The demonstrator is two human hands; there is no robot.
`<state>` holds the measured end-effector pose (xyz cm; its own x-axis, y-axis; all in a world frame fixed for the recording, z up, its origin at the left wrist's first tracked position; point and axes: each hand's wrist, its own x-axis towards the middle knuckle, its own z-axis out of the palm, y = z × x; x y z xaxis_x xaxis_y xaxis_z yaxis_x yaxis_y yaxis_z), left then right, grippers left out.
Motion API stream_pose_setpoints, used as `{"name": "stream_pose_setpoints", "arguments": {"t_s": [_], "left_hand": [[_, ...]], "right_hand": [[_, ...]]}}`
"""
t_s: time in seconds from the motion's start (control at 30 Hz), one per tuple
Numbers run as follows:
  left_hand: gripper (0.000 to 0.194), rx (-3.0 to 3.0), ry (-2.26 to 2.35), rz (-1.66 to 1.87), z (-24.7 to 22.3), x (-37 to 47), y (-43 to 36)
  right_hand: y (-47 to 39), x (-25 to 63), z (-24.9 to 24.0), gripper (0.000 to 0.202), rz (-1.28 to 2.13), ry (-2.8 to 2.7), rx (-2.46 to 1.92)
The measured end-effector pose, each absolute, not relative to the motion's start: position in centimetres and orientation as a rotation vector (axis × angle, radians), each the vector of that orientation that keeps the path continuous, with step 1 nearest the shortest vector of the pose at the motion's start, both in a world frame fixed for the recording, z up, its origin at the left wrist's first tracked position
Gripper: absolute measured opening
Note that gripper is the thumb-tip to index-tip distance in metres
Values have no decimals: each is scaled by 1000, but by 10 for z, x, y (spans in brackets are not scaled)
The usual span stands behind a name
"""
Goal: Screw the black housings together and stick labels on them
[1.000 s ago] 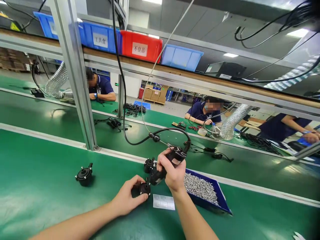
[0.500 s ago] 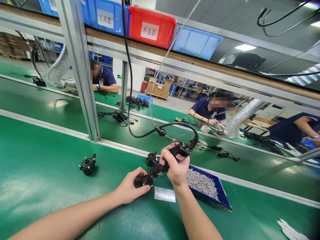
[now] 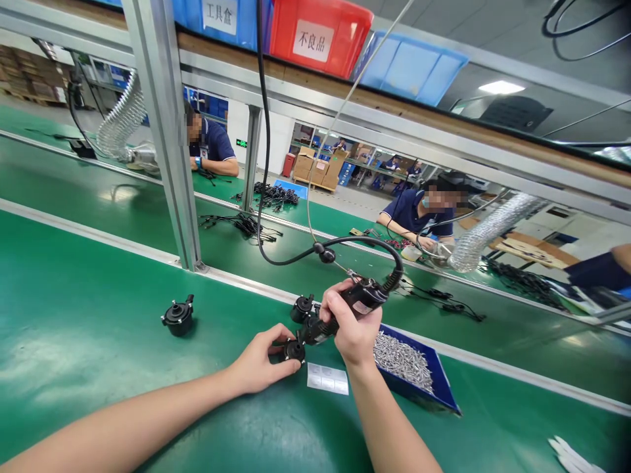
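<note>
A black housing (image 3: 294, 352) with small metal points on its rim is held against the green counter (image 3: 98, 328) by the left hand (image 3: 263, 361). The left fingers are curled about it, thumb at its near side, and are parted only by its width. A black power driver (image 3: 365, 299) is gripped by the right hand (image 3: 355, 325), its body wrapped closely by the right fingers. The driver is slanted from two o'clock down toward the black housing; whether its tip is in contact cannot be told.

Taken from the black housing, a second housing (image 3: 302, 307) is seen near by at twelve o'clock, partly crowded by the driver's nose. A third housing (image 3: 178, 318) is set well apart, between nine and ten o'clock. A silvery label sheet (image 3: 328, 379) is laid just beside at four o'clock. At three o'clock, beyond the right wrist, a blue tray (image 3: 447, 391) is filled with metal screws (image 3: 404, 363). A white glove (image 3: 572, 454) is partly cut off between three and four o'clock. A red bin (image 3: 320, 36) is shelved overhead at twelve o'clock.
</note>
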<state>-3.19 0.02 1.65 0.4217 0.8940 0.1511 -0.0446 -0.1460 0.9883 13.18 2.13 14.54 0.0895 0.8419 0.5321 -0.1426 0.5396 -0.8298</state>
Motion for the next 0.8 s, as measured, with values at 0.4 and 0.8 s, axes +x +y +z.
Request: {"name": "stream_pose_setpoints", "arguments": {"t_s": [0.4,0.8], "left_hand": [[33,1418,800,1016,16,-29,0],[33,1437,794,1018,14,-28,0]], "right_hand": [[25,118,138,32,814,-1250,-752],[23,115,141,37,781,-1232,-803]]}}
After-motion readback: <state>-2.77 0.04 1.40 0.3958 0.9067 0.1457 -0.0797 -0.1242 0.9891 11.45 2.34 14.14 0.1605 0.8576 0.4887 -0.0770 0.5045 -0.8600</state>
